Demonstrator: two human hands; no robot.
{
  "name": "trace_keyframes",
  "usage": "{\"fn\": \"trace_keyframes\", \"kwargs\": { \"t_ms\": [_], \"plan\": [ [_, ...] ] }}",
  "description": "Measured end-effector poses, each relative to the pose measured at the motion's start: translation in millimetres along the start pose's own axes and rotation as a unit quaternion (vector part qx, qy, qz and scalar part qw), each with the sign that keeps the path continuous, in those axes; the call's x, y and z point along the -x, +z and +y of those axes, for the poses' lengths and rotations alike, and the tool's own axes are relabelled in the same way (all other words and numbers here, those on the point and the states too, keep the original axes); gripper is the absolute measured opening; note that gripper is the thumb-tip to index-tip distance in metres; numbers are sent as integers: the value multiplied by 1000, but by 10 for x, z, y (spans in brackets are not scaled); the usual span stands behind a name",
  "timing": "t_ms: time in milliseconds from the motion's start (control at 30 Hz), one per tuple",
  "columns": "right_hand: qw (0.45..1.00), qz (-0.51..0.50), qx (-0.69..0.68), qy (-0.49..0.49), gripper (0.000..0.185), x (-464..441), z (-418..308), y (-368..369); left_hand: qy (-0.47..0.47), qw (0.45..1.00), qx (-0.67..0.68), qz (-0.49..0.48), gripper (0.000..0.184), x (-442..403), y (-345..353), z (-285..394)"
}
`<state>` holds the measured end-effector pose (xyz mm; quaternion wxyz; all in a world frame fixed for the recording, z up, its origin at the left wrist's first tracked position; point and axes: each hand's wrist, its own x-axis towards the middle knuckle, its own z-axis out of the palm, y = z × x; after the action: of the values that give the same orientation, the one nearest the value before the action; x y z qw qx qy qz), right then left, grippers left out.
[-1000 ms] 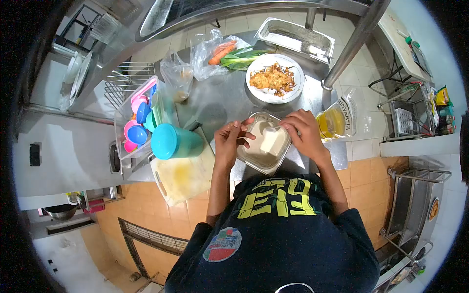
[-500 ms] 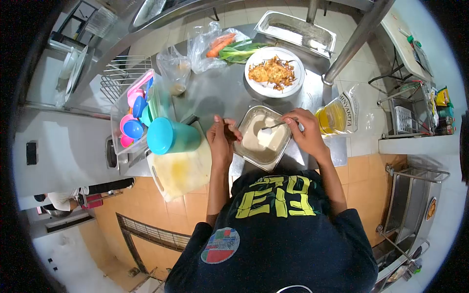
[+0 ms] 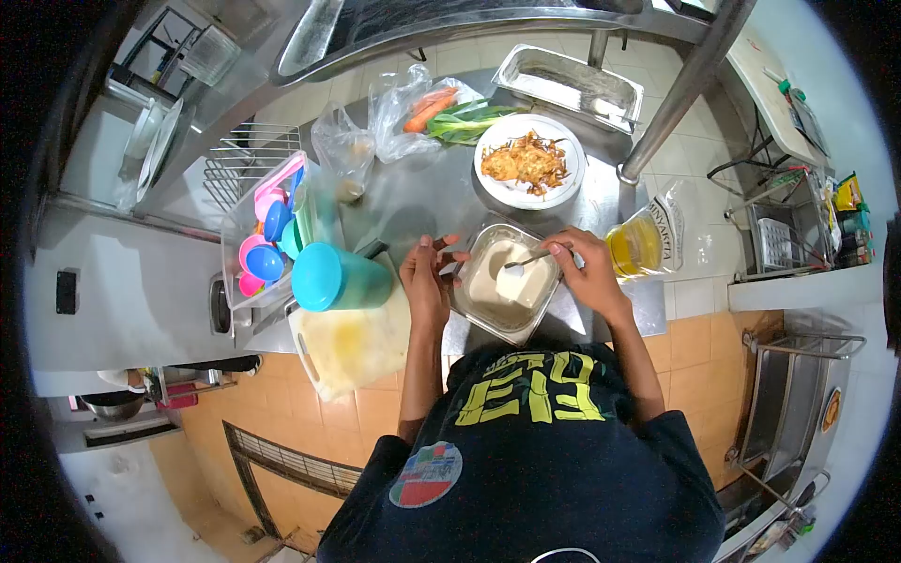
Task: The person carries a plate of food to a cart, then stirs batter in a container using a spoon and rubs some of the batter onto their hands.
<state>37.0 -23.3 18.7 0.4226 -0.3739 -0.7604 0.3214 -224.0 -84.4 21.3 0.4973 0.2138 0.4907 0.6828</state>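
My right hand (image 3: 588,274) pinches the handle of a metal spoon (image 3: 532,260). The spoon's bowl dips into pale beige batter (image 3: 488,274), which has a whiter patch around it. This batter lies in a rectangular metal pan (image 3: 514,334) on the steel table. My left hand (image 3: 430,281) is by the pan's left side, fingers apart and holding nothing; whether a fingertip touches the rim I cannot tell. Left of that hand stands a teal lidded container (image 3: 343,278) on a stained white cutting board (image 3: 349,361). A dark handle shows behind the container.
Behind the pan is a white plate (image 3: 486,192) of fried food. Carrots (image 3: 430,110) in plastic and green leaves (image 3: 469,122) lie farther back, beside another metal pan (image 3: 535,92). An oil pouch (image 3: 646,242) stands right; a bin of colourful scoops (image 3: 246,293) stands left.
The view has shifted slightly, so the table items sit a little lower. My right hand keeps the spoon in the batter, and the white patch looks a bit different. My left hand stays beside the pan.
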Motion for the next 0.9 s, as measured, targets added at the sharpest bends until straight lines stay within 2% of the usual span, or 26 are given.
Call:
{"fn": "trace_keyframes", "kwargs": {
  "t_ms": [67, 167, 367, 467, 567, 767, 833, 900],
  "plan": [
    [999, -1, -32, 17, 13, -2, 2, -1, 18, 1000, -16, -9, 23, 15, -15, -54],
    [998, 4, -55, 25, 14, -9, -9, 3, 35, 993, -107, -37, 15, 23, -37, -96],
    [1000, -3, -19, 7, 13, -11, 2, -14, 115, 975, -177, -65, 32, -247, 1, -123],
    [1000, 7, 2, 1, 13, -22, -16, -42, 255, 933, -239, -81, 34, -456, -21, -262],
    [999, 37, -1, -1, 12, -35, -17, -19, 139, 963, -218, -72, 33, -457, -17, -248],
    [998, 37, 45, 10, 12, -14, -30, -19, 102, 944, -299, -95, 35, -583, -160, -324],
    [997, 51, 53, -7, 12, 20, -21, 4, 92, 953, -270, -103, 38, -494, -199, -416],
    [997, 54, 54, 23, 13, 52, -62, 6, 86, 962, -240, -96, 40, -392, -231, -523]
  ]
}}
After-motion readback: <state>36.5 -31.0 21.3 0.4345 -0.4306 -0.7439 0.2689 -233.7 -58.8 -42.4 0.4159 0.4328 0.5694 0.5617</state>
